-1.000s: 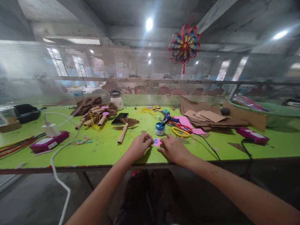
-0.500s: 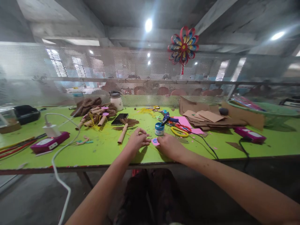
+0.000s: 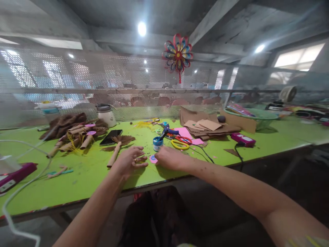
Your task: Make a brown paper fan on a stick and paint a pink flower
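My right hand (image 3: 171, 157) is closed in a pinch at the edge of a small pink paper piece (image 3: 153, 159) with blue marks on it, low over the green table. To the left of the piece, my left hand (image 3: 132, 160) has its fingers apart and holds nothing; a ring shows on one finger. Just behind my right hand stands an open jar of blue paint (image 3: 157, 144). A brown paper roll with a fanned top (image 3: 114, 154) lies beyond my left hand. My right fingertips are partly hidden.
A blue glue gun (image 3: 171, 131), yellow-handled scissors (image 3: 180, 144) and pink paper sheets (image 3: 184, 132) lie behind the jar. Brown paper (image 3: 213, 128) is stacked at the right, near a purple power strip (image 3: 243, 140). Left are a phone (image 3: 111, 137), paper rolls (image 3: 87, 141) and a white cable (image 3: 15, 223).
The view has turned to the right, so the table's things sit further left. My left fingers have spread and drawn slightly away from the pink piece. My right hand stays at it.
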The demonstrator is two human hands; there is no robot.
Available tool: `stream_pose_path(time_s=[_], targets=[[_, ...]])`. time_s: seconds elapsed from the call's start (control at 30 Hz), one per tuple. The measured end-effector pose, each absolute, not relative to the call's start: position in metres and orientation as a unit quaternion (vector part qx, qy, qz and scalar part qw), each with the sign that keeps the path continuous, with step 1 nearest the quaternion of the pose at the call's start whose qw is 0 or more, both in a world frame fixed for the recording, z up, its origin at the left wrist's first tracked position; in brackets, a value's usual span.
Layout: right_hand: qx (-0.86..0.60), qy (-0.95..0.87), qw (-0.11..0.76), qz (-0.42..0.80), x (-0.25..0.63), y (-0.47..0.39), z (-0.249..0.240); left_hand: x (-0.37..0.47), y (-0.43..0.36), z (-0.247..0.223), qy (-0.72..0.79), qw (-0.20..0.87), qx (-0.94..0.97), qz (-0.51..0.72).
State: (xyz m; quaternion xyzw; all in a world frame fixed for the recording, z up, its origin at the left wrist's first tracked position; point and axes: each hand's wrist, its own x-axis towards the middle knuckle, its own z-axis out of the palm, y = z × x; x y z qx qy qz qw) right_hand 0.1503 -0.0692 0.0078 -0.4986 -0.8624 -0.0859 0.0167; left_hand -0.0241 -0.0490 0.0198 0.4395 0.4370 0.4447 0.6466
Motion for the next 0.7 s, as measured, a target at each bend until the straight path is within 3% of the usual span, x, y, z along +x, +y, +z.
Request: stream_pose_path(time_s=[0.27,0.43,0.7], targets=[[-0.466,-0.872,0.055,-0.141,0.151,-0.072,-0.009,-0.016,-0.056,0.035,0.444,0.67,0.434,0.408],[-0.493,-0.861,0.065,-0.109,0.154,-0.068,-0.01,-0.023,-0.047,0.022,0.432,0.646,0.442,0.448],[-0.529,-0.821,0.203,-0.066,0.171,-0.083,-0.014,-0.027,-0.045,-0.004,0.405,0.599,0.482,0.494]])
